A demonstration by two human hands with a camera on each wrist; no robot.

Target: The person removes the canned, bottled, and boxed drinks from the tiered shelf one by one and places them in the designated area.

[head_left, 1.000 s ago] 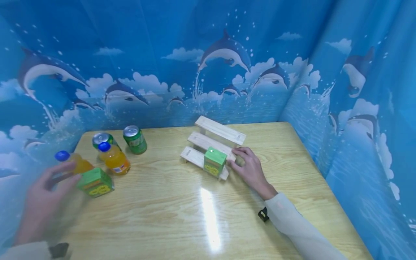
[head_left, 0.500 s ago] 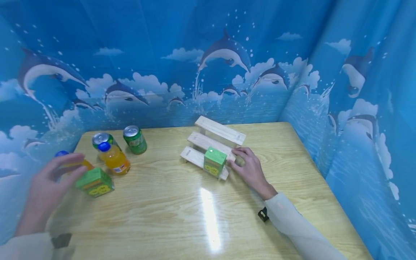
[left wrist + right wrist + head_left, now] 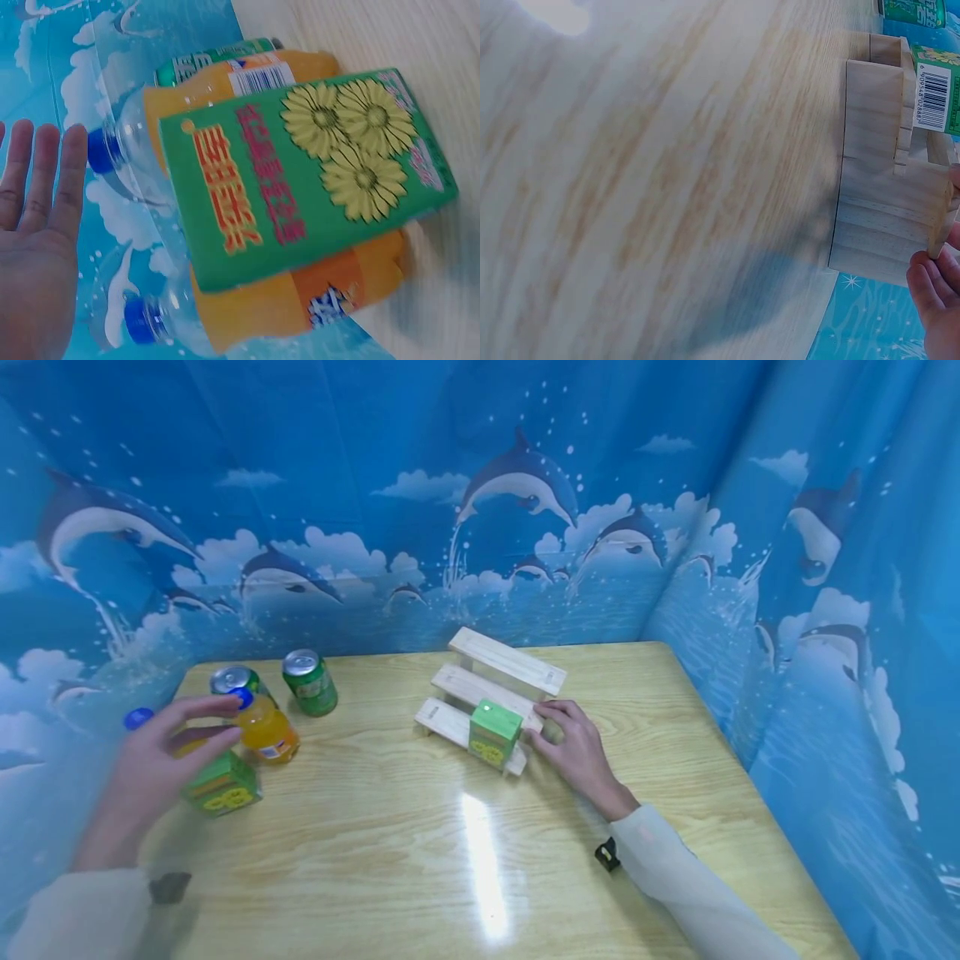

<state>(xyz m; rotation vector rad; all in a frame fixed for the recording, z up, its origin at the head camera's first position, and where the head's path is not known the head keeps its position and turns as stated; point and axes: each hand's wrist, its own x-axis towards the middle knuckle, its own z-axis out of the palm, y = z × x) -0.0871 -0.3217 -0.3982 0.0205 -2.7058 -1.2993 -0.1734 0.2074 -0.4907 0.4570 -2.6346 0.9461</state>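
Observation:
My left hand (image 3: pixel 165 760) hovers over a green drink carton (image 3: pixel 225 785) on the table's left, its fingertips overlapping the blue cap of an orange drink bottle (image 3: pixel 267 731) in the head view. In the left wrist view its fingers are straight and apart from the carton and the bottles. A second orange drink bottle (image 3: pixel 292 307) lies partly behind the carton there. My right hand (image 3: pixel 573 747) pinches the right end of the middle board of a three-step wooden stand (image 3: pixel 472 683). Another green drink carton (image 3: pixel 495 733) stands upright on the lowest step.
Two green drink cans stand at the back left: one can (image 3: pixel 311 683) in plain sight, the other can (image 3: pixel 234 678) partly behind a bottle. A dolphin-print curtain (image 3: pixel 360 485) encloses the wooden table (image 3: pixel 375 860) at the back and sides.
My left hand has moved right, from beside the left bottle to over the carton and toward the other bottle's cap. The right hand and the stand have stayed put.

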